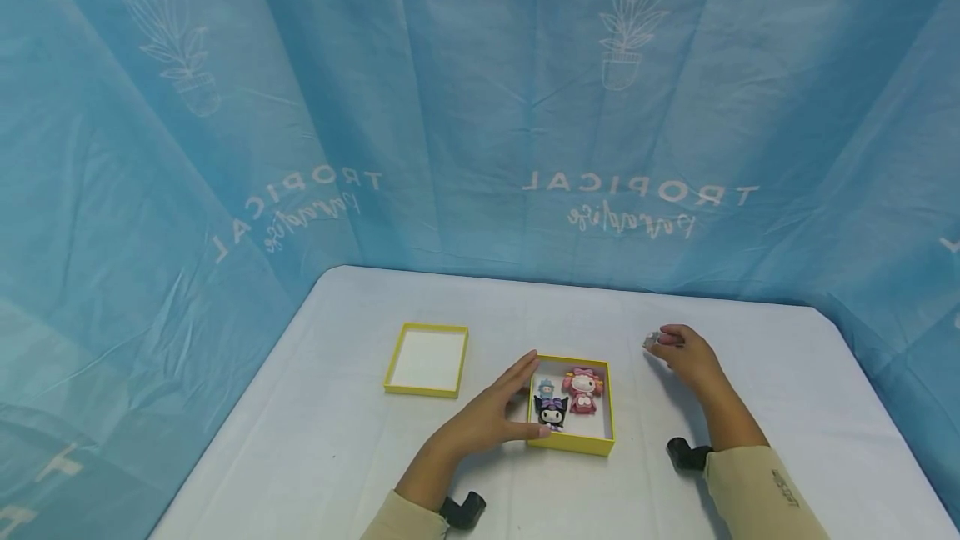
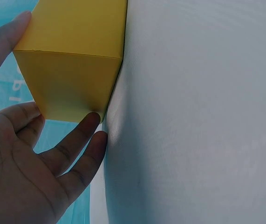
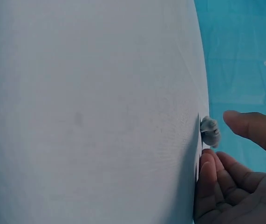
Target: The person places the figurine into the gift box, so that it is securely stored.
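A yellow open-topped box (image 1: 573, 443) stands on the table. Inside it lie a pink figurine (image 1: 583, 390), a black-hooded one (image 1: 551, 412) and a small blue one (image 1: 546, 389). My left hand (image 1: 491, 415) holds the box from its left side, thumb at the near wall and index finger at the far corner. In the left wrist view, fingertips meet the yellow wall (image 2: 70, 86). To the right, a small grey figurine (image 3: 210, 132) sits by my right hand (image 1: 690, 357). The right wrist view shows that hand's thumb and fingers apart, the figurine just beyond the fingertips.
Left of the box lies a yellow-rimmed lid (image 1: 422, 394) with its white inside facing up. A white cloth covers the table (image 1: 315, 440). Blue printed curtains (image 1: 465, 107) hang behind and at both sides. Black wrist mounts (image 1: 465, 511) show at both sleeves.
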`<state>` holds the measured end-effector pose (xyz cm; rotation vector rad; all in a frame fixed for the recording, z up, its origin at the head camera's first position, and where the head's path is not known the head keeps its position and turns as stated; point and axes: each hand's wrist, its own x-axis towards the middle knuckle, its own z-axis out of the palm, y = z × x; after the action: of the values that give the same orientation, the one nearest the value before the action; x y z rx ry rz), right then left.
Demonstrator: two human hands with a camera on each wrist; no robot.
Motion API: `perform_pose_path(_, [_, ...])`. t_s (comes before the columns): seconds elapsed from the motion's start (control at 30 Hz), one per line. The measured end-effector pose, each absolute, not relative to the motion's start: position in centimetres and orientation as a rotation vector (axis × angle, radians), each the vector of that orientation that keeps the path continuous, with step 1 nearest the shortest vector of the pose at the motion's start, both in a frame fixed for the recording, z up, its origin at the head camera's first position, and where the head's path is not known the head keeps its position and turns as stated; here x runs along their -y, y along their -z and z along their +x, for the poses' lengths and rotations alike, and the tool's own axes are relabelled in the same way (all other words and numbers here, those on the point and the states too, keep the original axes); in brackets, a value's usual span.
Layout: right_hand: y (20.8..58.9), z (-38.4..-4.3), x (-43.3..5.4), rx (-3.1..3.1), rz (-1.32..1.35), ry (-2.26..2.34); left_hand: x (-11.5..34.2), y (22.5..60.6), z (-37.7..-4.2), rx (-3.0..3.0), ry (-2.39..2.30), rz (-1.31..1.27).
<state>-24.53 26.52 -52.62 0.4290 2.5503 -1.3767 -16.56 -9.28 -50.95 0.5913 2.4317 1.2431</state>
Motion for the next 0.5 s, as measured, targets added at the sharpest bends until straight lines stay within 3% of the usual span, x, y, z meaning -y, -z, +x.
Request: perform_pose_path(0.5, [53.04, -25.24, -26.74, -2.637, 0.370, 1.240, 9.26, 50.99, -16.66, -2.413, -1.248, 0.593])
